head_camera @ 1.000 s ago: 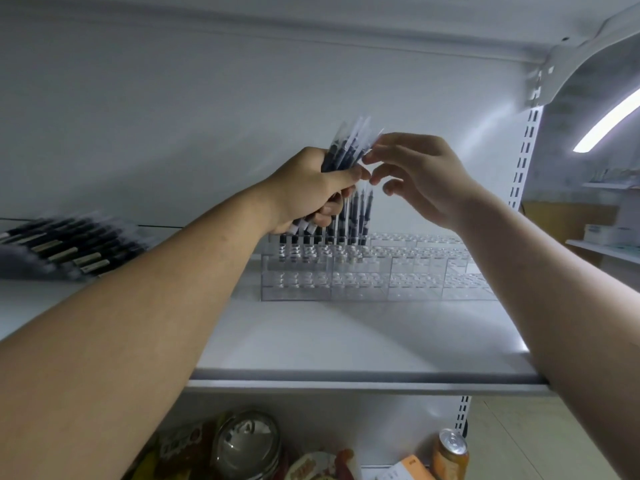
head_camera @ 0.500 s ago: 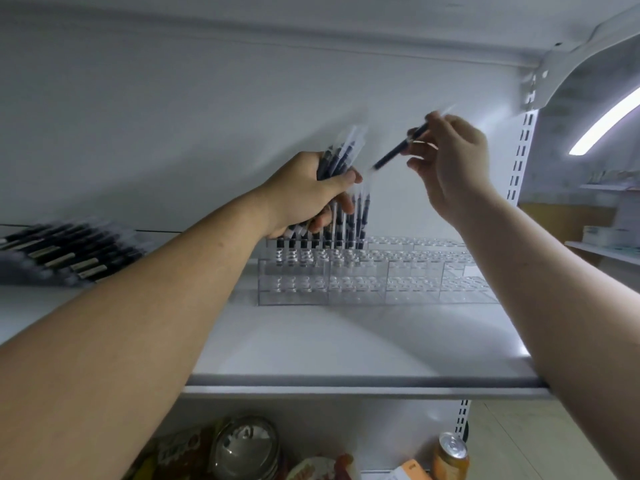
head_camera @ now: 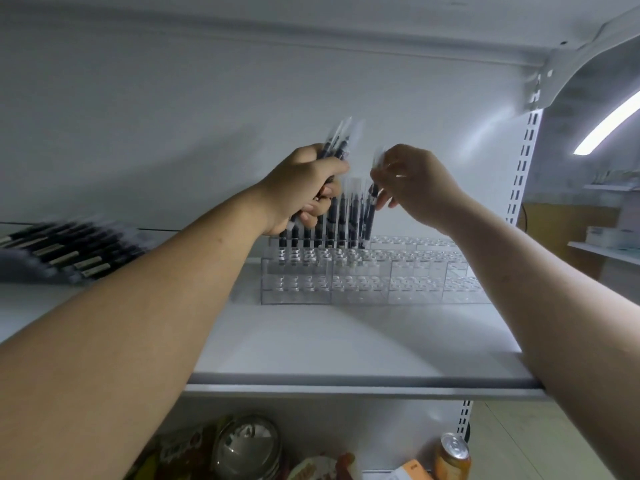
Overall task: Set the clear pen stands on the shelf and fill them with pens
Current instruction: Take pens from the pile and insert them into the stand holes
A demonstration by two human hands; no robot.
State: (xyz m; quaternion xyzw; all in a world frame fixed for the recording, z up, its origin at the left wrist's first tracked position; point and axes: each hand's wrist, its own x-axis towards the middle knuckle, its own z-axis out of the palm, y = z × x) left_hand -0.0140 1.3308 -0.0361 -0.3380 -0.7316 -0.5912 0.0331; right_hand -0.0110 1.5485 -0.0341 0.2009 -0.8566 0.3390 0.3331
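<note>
Head view: the clear pen stands (head_camera: 408,271) sit side by side in a tiered block on the white shelf (head_camera: 346,344), close to its back wall. A row of dark pens (head_camera: 349,216) stands upright in the back tier at the block's 9 o'clock end. The holes toward 3 o'clock and the front tiers look bare.

The left hand (head_camera: 304,188) has its fingers curled round a bundle of pens (head_camera: 337,143), just above the standing row. The right hand (head_camera: 415,185) pinches 1 single pen (head_camera: 372,199) between thumb and fingertips, tip down, just beside the last standing pen on its 3 o'clock side. Blur hides whether the tip has entered a hole.

A loose pile of pens (head_camera: 69,247) lies on the shelf at 9 o'clock of the stands, well apart.

The stands appear placed, so the step in hand is the filling, and it looks early. The next move likely calls for lining the tip up with the next free hole, lowering it straight and letting go.
</note>
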